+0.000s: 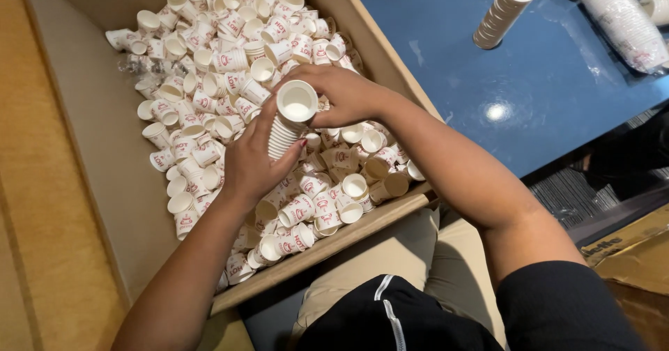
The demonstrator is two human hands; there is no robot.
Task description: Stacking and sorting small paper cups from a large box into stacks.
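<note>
My left hand [252,161] is wrapped around a stack [287,124] of small white paper cups, fingers curled close about its lower part and the thumb lying along its near side. The stack tilts toward me, and its open top cup faces up. My right hand [343,94] comes in from the other side, fingers bent and closed onto the rim of that top cup, so both hands grip the same stack, one low and one high. The stack sits over the middle of the box [97,121], just above the loose cups.

Beneath my hands lies a heap of loose cups [209,107], white with red print, tumbled every way: some on their sides, some mouth up, some mouth down. They fill the right part of the box and thin out toward its bare left floor. The box's near wall rests against my lap.

Beyond the box, to my right, is a blue table [529,79]. A second stack [503,13] lies tilted on it near the far edge, and just past that a wrapped sleeve of cups [627,23] lies at the corner.
</note>
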